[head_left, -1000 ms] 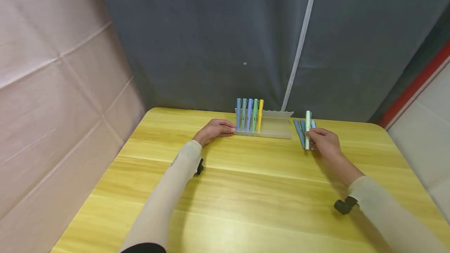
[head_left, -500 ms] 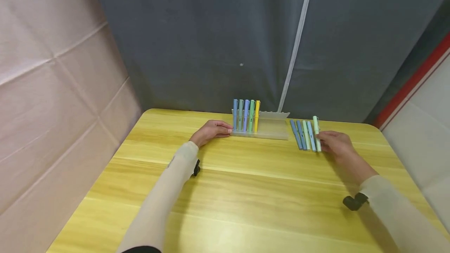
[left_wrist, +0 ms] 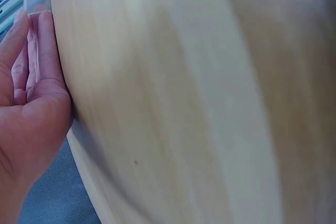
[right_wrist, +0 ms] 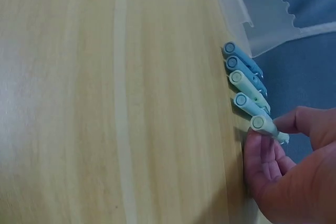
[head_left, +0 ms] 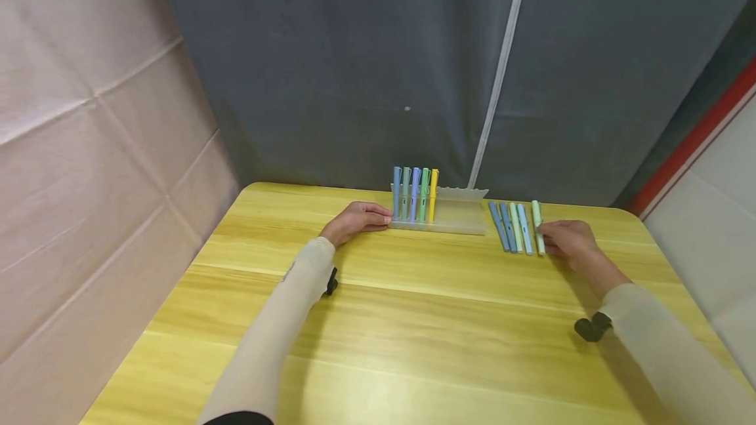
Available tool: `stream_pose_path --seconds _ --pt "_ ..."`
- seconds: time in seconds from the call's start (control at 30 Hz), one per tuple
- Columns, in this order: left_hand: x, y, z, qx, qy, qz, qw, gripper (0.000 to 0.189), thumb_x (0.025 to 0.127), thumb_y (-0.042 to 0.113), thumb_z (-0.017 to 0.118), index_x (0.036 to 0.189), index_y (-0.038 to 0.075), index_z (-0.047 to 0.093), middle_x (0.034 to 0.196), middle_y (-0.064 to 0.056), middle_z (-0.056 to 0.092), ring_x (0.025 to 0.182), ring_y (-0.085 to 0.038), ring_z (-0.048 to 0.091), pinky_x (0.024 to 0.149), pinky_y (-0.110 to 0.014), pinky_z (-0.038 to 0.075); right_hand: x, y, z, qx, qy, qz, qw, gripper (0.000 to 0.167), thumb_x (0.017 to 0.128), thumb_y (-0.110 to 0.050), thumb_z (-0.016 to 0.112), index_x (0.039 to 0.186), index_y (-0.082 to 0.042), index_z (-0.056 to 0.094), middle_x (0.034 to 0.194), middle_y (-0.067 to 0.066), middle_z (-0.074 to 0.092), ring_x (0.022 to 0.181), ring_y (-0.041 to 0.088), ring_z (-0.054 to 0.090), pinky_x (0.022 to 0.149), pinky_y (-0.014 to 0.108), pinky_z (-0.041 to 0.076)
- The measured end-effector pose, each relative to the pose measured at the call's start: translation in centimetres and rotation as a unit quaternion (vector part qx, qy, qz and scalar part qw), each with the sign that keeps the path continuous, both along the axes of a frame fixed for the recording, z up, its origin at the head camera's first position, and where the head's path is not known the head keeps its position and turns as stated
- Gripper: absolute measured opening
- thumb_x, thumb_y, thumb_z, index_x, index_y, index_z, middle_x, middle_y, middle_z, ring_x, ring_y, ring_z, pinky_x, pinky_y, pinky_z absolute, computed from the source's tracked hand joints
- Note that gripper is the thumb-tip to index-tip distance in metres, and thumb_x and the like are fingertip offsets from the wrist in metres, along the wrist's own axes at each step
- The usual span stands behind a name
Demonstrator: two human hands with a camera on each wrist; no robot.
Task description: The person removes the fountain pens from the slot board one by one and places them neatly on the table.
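Note:
A clear pen stand (head_left: 461, 215) with a scalloped top edge sits near the table's far edge. Several capped pens stand upright in its left part, from a blue pen (head_left: 397, 190) to a yellow pen (head_left: 434, 192). My left hand (head_left: 356, 222) holds the stand's left end between thumb and fingers. To the right of the stand, blue and pale green pens lie side by side, among them a light blue pen (head_left: 524, 229). At the right end of this row, my right hand (head_left: 569, 239) pinches a light green pen (right_wrist: 261, 124) at the table surface.
The wooden table (head_left: 378, 326) has rounded far corners. A dark grey curtain (head_left: 354, 71) hangs just behind it. Pale wall sheeting (head_left: 106, 182) is on the left, with a white panel (head_left: 709, 228) and red strip on the right.
My right hand has carried the light green pen rightward from above the lying pens and lowered it to the right end of their row. My left hand stays on the stand.

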State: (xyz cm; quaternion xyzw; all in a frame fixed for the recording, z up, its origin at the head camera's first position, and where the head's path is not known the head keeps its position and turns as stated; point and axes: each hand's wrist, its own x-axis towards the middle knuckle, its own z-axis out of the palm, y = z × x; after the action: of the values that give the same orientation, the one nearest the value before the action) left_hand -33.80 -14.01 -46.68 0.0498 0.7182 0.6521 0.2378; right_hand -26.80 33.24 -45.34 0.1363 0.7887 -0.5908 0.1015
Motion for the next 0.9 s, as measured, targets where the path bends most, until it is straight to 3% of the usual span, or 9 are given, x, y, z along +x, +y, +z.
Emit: stream_pose_path --seconds 0.13,0.23,0.33,0.57,0.9 --pt "0.5 0.0 0.5 -0.001 0.0 0.001 1.0 0.032 0.101 0.001 0.069 0.132 -0.006 0.069 0.126 -0.013 0.073 0.101 -0.013 0.074 0.107 -0.037 0.061 -0.1 -0.8 0.0 0.082 0.016 -0.005 0.9965 0.041 0.101 -0.021 0.066 0.127 0.011 0.064 0.073 -0.017 0.065 0.067 0.0 0.063 0.064 0.02 0.06" --pt "0.5 -0.1 0.6 0.002 -0.002 0.001 1.0 0.031 0.102 0.001 0.068 0.132 -0.007 0.068 0.127 -0.013 0.073 0.102 -0.012 0.074 0.107 -0.038 0.06 -0.3 -1.3 0.0 0.16 0.023 -0.016 0.9867 0.039 0.096 -0.024 0.069 0.116 0.009 0.071 0.063 -0.014 0.063 0.06 0.007 0.057 0.057 0.024 0.053" --pt "0.4 -0.2 0.5 0.007 -0.005 0.001 1.0 0.031 0.102 0.0 0.066 0.132 -0.008 0.068 0.126 -0.013 0.073 0.102 -0.012 0.074 0.108 -0.038 0.06 -0.5 -1.6 -0.1 0.207 0.025 -0.023 0.9778 0.036 0.094 -0.026 0.07 0.108 0.006 0.075 0.058 -0.012 0.063 0.057 0.01 0.056 0.053 0.027 0.049" --pt "0.4 -0.1 0.5 0.006 -0.004 -0.003 1.0 0.031 0.102 0.0 0.067 0.132 -0.008 0.068 0.131 -0.016 0.071 0.103 -0.013 0.074 0.104 -0.035 0.062 -0.6 -1.7 -0.3 0.235 0.027 -0.023 0.9713 0.042 0.097 -0.031 0.07 0.113 0.007 0.076 0.061 -0.008 0.069 0.06 0.014 0.059 0.051 0.029 0.049" --pt "0.0 0.2 0.1 0.007 -0.001 0.001 1.0 0.03 0.102 0.0 0.067 0.131 -0.007 0.069 0.132 -0.017 0.072 0.101 -0.011 0.074 0.104 -0.035 0.062 -0.2 -2.0 -0.4 0.281 0.054 -0.026 0.958 0.03 0.094 -0.027 0.07 0.099 0.001 0.077 0.096 0.015 0.078 0.072 0.02 0.058 0.053 0.031 0.05"
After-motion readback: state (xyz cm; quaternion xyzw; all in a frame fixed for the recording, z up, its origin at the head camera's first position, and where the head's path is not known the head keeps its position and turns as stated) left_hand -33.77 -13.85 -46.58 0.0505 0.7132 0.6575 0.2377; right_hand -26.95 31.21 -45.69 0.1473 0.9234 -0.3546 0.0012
